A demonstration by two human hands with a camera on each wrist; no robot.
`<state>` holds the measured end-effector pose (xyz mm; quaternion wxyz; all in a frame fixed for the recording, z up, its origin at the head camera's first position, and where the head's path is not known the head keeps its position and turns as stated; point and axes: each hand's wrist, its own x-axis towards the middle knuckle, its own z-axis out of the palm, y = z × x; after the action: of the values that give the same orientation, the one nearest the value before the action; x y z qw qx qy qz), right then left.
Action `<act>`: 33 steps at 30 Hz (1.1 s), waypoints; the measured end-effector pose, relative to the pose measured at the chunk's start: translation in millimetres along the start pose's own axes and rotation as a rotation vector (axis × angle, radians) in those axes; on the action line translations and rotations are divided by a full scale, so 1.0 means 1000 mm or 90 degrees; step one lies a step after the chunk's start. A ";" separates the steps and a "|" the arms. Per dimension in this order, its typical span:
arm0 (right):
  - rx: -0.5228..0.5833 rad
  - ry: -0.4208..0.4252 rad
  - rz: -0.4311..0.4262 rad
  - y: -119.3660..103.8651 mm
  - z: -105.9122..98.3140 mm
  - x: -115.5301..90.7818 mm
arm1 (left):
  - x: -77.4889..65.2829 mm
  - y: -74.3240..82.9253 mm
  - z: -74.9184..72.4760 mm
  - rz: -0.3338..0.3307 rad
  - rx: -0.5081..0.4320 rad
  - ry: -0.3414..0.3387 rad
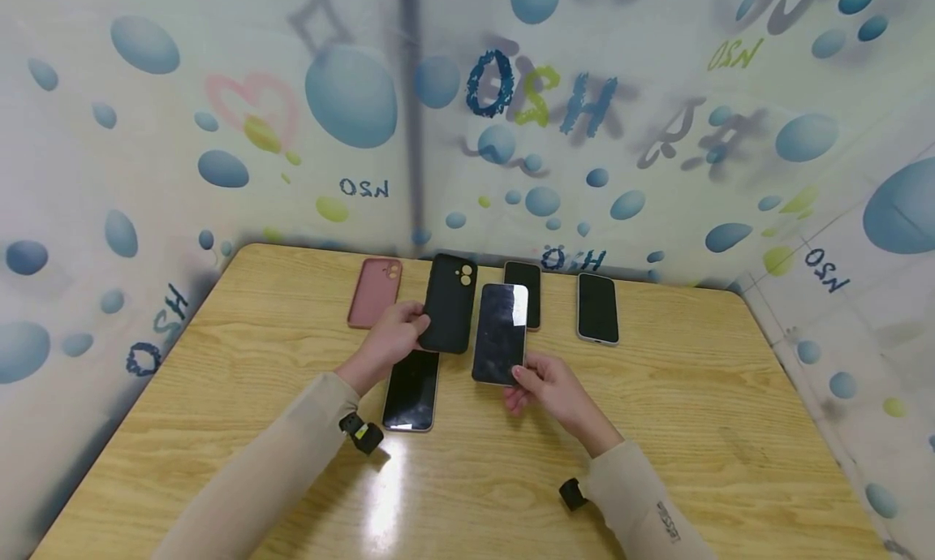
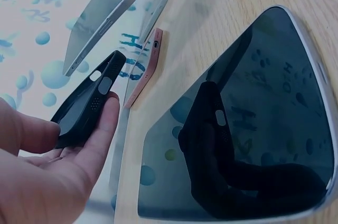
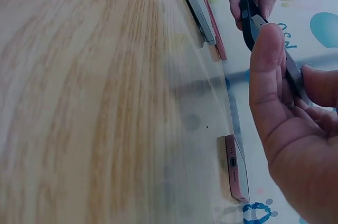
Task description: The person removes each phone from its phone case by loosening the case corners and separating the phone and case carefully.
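My left hand [image 1: 394, 333] grips a black phone case [image 1: 447, 308] by its left edge, holding it up with the camera cutouts at the top. In the left wrist view, the thumb and fingers of that hand [image 2: 63, 166] are curled round the case [image 2: 87, 102]. My right hand [image 1: 551, 389] pinches a smartphone [image 1: 500, 341] near its lower right corner, dark screen facing me. Case and phone are side by side, a small gap between them in the head view. In the right wrist view, the fingers and thumb of my right hand [image 3: 296, 139] hold the phone's edge.
On the wooden table [image 1: 657, 430], a pink phone case [image 1: 374, 292] lies at back left. One phone [image 1: 411, 394] lies by my left wrist, another [image 1: 533, 296] behind the held phone, another [image 1: 597, 308] farther right. A patterned curtain [image 1: 467, 178] stands behind.
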<state>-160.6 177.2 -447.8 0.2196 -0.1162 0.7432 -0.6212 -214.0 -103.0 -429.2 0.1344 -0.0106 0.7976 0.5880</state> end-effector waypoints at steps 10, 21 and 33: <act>0.004 -0.005 0.020 0.003 0.001 -0.007 | 0.002 -0.001 -0.002 0.004 0.013 0.005; 0.011 -0.033 0.025 0.009 0.006 -0.011 | 0.004 0.000 -0.002 0.002 0.015 0.005; 0.008 -0.052 0.068 0.010 0.014 -0.015 | 0.003 0.002 -0.002 0.007 0.005 0.002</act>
<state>-140.1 173.7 -456.9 0.2835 -0.1002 0.7348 -0.6080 -217.8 -104.3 -427.7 0.1298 -0.0065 0.8000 0.5858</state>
